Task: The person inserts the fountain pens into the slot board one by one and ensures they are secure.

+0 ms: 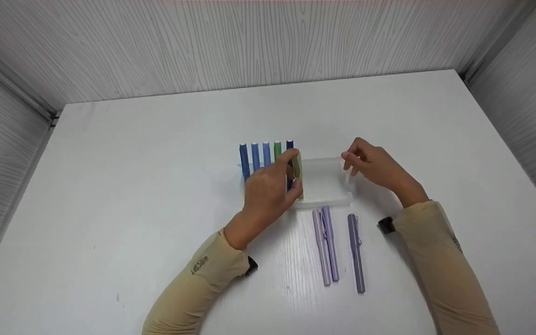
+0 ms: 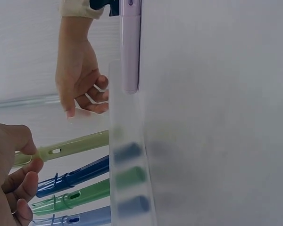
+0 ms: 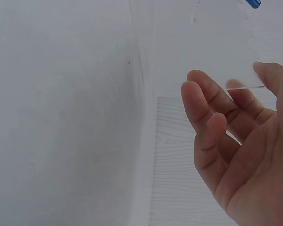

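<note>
In the head view a clear pen stand (image 1: pixel 326 203) holds several upright pens along its left part. My left hand (image 1: pixel 268 190) pinches a yellow-green pen (image 2: pixel 78 145) near its clip, at the right end of that row. Beside it in the left wrist view are a dark blue pen (image 2: pixel 87 173), a green pen (image 2: pixel 92 192) and a lighter blue pen (image 2: pixel 94 216). My right hand (image 1: pixel 372 163) is at the stand's right side. Its thumb and fingers hold the edge of the clear panel (image 3: pixel 203 42), the thumb on one side and a fingertip seen through the plastic.
Two light purple pens (image 1: pixel 322 251) lie side by side in front of the stand, crossing slightly near the top. A darker purple pen (image 1: pixel 356 253) lies to their right. The white table (image 1: pixel 110 209) meets wood-grain panels (image 1: pixel 231 46) at the back.
</note>
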`<action>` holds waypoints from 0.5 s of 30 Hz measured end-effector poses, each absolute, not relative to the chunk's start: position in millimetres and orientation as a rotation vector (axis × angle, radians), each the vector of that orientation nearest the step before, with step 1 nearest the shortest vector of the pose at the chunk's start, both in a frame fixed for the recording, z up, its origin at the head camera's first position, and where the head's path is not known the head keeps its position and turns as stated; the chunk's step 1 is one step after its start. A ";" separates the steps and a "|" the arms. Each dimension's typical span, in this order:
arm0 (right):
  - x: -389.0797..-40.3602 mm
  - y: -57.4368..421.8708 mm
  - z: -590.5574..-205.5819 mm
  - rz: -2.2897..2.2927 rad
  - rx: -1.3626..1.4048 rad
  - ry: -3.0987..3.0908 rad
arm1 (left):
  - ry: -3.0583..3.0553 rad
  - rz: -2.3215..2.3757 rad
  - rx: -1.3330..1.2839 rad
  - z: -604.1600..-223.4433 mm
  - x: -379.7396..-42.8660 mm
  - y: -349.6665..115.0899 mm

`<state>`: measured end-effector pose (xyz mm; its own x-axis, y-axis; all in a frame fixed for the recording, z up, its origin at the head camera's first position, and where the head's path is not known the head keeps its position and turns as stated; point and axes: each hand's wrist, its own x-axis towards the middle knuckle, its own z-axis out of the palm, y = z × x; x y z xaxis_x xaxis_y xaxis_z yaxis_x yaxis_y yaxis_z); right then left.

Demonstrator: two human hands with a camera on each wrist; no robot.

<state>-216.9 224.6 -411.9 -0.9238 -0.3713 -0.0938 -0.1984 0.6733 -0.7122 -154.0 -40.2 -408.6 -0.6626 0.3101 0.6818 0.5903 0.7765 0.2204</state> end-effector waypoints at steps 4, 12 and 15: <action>-217.2 224.3 -412.0 -1.091 -0.461 2.662 | -2.359 -0.569 -0.656 -405.0 -156.0 -38.7; -216.8 223.5 -412.2 -1.090 -0.460 2.658 | -2.446 -0.582 -0.639 -404.2 -159.3 -35.7; -216.8 223.2 -412.1 -1.094 -0.457 2.658 | -2.462 -0.574 -0.643 -405.2 -160.9 -34.6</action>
<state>-216.8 223.2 -412.1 -0.9248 -0.3691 -0.0923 -0.1971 0.6723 -0.7135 -160.9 -34.6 -405.2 -0.7481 0.3211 0.5808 0.5449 0.7967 0.2615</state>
